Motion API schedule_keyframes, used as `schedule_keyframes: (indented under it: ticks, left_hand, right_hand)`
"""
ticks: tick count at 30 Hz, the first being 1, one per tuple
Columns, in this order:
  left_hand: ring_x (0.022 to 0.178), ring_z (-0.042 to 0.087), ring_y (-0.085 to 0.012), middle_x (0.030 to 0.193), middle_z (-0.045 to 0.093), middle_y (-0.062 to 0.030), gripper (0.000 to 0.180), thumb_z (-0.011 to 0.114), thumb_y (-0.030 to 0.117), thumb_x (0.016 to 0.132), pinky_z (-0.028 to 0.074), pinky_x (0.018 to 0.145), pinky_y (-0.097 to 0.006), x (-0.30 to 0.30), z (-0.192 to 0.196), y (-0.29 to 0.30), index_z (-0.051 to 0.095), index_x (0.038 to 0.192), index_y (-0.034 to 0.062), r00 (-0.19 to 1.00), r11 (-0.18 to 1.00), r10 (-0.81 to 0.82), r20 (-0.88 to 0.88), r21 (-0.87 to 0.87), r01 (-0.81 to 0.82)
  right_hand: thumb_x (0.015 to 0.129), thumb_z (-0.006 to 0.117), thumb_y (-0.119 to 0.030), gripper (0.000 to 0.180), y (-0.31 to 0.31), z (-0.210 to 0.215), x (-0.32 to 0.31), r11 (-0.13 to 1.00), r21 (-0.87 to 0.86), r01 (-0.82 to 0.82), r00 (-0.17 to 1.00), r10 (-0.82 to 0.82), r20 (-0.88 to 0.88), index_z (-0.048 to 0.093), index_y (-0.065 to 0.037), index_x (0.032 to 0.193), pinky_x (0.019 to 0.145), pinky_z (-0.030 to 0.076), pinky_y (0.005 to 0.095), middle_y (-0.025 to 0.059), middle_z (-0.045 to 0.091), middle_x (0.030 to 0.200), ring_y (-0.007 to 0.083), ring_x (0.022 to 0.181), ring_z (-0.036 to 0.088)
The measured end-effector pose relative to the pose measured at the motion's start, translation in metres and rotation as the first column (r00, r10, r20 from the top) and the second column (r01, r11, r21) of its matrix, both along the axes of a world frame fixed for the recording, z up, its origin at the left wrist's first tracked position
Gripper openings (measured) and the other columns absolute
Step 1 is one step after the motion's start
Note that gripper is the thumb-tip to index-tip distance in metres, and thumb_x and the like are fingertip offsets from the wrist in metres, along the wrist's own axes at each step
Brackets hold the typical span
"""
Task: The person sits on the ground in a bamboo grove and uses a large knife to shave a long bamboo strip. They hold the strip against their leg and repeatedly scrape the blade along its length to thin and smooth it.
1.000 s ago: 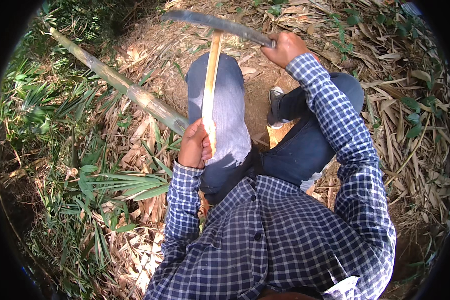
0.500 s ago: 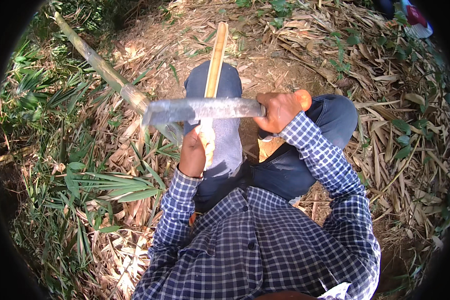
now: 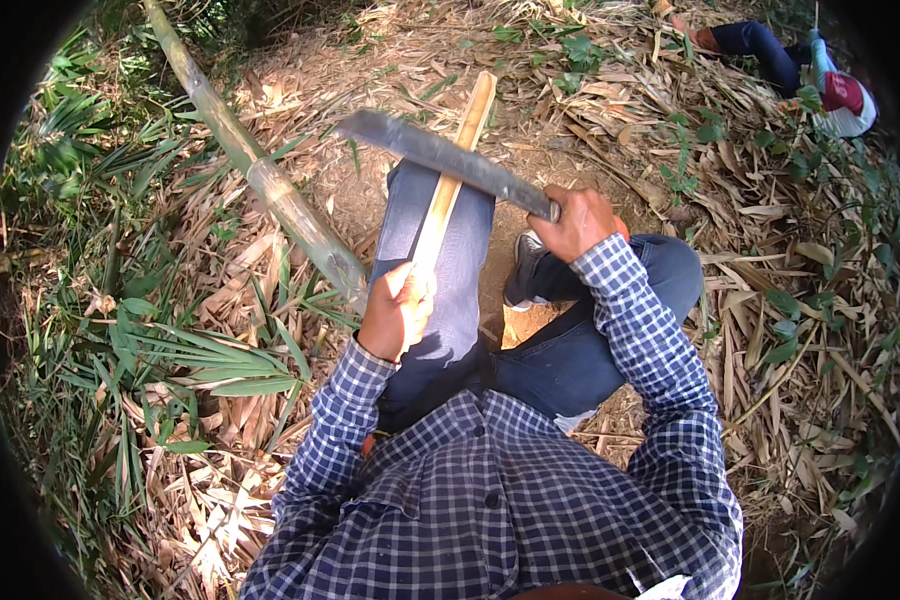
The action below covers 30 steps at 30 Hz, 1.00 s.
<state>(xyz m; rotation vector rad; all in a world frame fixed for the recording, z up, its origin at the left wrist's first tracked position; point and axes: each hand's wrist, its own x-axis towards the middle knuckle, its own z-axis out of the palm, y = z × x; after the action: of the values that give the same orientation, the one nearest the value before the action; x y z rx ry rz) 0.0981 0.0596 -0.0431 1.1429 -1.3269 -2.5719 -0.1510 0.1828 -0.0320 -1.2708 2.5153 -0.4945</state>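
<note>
Within left hand (image 3: 397, 312), bamboo strip (image 3: 437, 226), jutting forward

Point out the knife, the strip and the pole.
Knife (image 3: 422, 148): head view, middle of the blade.
Strip (image 3: 438, 220): head view, pale stretch just nearer the person than the blade.
Pole (image 3: 233, 131): head view, middle of its visible length.

Between the left hand (image 3: 398, 312) and the right hand (image 3: 577, 223) one could pass, but the blade (image 3: 420, 150) bars the front, the bamboo pole (image 3: 294, 210) the left.
</note>
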Motion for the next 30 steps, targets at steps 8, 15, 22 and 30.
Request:
schedule_keyframes:
  ticks: [8, 15, 22, 30]
  left_hand:
    - [0.039, 0.035, -0.0021, 0.059, 0.041, 0.0071, 0.015, 0.048, 0.019, 0.099, 0.027, 0.034, -0.019, 0.003, -0.004, -0.004, 0.053, 0.091, 0.0078, 0.999, 0.998, 0.004, -0.044, 0.058, -0.001]
    - [0.042, 0.04, -0.0029, 0.063, 0.05, 0.0016, 0.015, 0.047, 0.014, 0.101, 0.03, 0.037, -0.019, -0.003, -0.004, 0.007, 0.057, 0.1, 0.003, 1.0, 0.982, -0.006, -0.001, -0.188, 0.005]
    - [0.043, 0.048, -0.0053, 0.081, 0.066, -0.011, 0.026, 0.041, 0.019, 0.105, 0.037, 0.038, -0.02, -0.003, -0.008, 0.019, 0.054, 0.115, -0.0004, 0.99, 0.961, -0.012, -0.137, -0.274, -0.026]
    - [0.05, 0.05, -0.0072, 0.09, 0.067, -0.0122, 0.025, 0.038, 0.012, 0.105, 0.04, 0.045, -0.022, 0.002, -0.003, 0.021, 0.049, 0.122, -0.002, 0.993, 0.9, -0.099, -0.062, -0.432, 0.062]
  right_hand:
    - [0.076, 0.067, -0.03, 0.034, -0.017, -0.014, -0.048, 0.98, 0.011, 0.197, 0.98, -0.197, -0.026, 0.074, -0.002, 0.093, 0.064, 0.053, 0.0454, 0.0195, 0.065, 0.064, 0.0348, 0.061, 0.066]
    - [0.074, 0.069, -0.03, 0.034, 0.005, -0.017, -0.011, 0.966, -0.032, 0.258, 0.947, -0.246, 0.206, 0.074, -0.003, 0.095, 0.068, 0.054, 0.0441, 0.026, 0.064, 0.07, 0.0387, 0.068, 0.067]
    - [0.073, 0.071, -0.03, 0.032, 0.021, -0.002, 0.039, 0.999, -0.045, -0.029, 0.975, 0.038, 0.217, 0.07, -0.002, 0.088, 0.064, 0.053, 0.0463, 0.0207, 0.065, 0.067, 0.0396, 0.067, 0.066]
    - [0.073, 0.072, -0.031, 0.029, 0.025, 0.002, 0.048, 0.967, -0.063, -0.249, 0.968, 0.251, 0.031, 0.065, -0.003, 0.078, 0.055, 0.05, 0.0457, 0.0172, 0.064, 0.066, 0.0381, 0.061, 0.063]
